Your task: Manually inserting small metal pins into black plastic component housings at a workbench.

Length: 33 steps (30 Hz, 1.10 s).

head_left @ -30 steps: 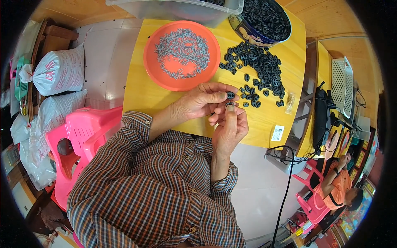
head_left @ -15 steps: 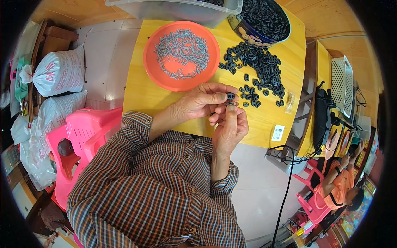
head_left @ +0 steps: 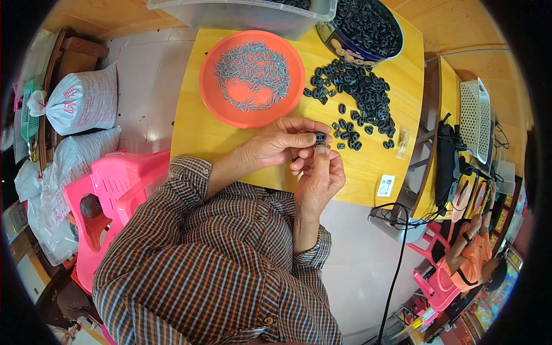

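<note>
Near the front of the yellow table (head_left: 230,155), my two hands meet around a small black plastic cord lock (head_left: 320,137). My left hand (head_left: 279,141) pinches it between thumb and fingers. From below, my right hand (head_left: 321,175) presses its thumb against the near side of the same part, with its fingers curled. The fingers hide much of the piece. Just beyond my right hand, several loose black two-holed parts (head_left: 347,134) lie on the wood. An orange bowl (head_left: 210,95) beyond my left hand holds many small grey metal pieces that look like springs (head_left: 253,66).
A heap of black parts (head_left: 371,92) spreads before a round tin (head_left: 359,54) full of more. Beside the tin stands a clear plastic box (head_left: 241,17). Pink chair (head_left: 115,184) and white sacks (head_left: 86,98) are at left; a person in orange (head_left: 468,259) sits at lower right.
The two black pieces between my fingertips, a little apart before, now sit close together as one. My hands have barely shifted. At lower right, the other person's arms have moved.
</note>
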Each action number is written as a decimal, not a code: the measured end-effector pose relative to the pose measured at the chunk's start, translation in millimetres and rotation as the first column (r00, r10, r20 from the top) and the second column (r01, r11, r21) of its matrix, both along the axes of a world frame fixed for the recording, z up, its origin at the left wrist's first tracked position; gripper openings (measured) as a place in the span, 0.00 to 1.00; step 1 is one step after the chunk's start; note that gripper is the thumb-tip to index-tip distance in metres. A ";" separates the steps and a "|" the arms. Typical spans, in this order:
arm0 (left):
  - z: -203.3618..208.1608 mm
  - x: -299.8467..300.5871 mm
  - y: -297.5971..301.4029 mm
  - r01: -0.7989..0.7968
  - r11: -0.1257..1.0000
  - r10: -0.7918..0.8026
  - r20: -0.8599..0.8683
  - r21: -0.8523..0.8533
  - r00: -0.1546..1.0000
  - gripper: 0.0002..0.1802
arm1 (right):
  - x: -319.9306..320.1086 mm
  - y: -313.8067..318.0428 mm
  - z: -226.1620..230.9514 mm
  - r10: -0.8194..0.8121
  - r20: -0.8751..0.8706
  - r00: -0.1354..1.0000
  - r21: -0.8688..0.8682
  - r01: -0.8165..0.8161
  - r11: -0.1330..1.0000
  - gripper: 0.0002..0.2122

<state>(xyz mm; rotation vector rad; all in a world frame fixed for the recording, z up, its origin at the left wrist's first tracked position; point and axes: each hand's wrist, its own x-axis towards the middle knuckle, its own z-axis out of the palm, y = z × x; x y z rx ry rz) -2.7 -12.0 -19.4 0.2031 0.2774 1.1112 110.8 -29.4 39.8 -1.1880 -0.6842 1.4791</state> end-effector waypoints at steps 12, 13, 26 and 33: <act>2.7 0.5 0.5 -0.009 1.000 0.009 -0.012 -0.007 1.000 0.17 | 0.2 0.0 -1.0 -0.002 -0.022 1.000 0.007 0.003 1.000 0.08; 2.5 0.8 0.4 -0.013 1.000 0.013 -0.012 -0.013 1.000 0.18 | 0.3 -0.1 -1.3 -0.005 -0.029 1.000 0.008 0.005 1.000 0.08; 8.6 0.0 0.3 -0.013 1.000 0.012 -0.029 -0.029 0.999 0.17 | -0.3 -1.0 -5.5 -0.004 -0.030 1.000 0.021 0.005 1.000 0.08; 4.8 -1.0 0.2 0.006 1.000 -0.006 -0.019 -0.007 1.000 0.18 | -1.3 -0.8 -5.7 -0.028 -0.062 0.998 0.018 0.029 0.999 0.08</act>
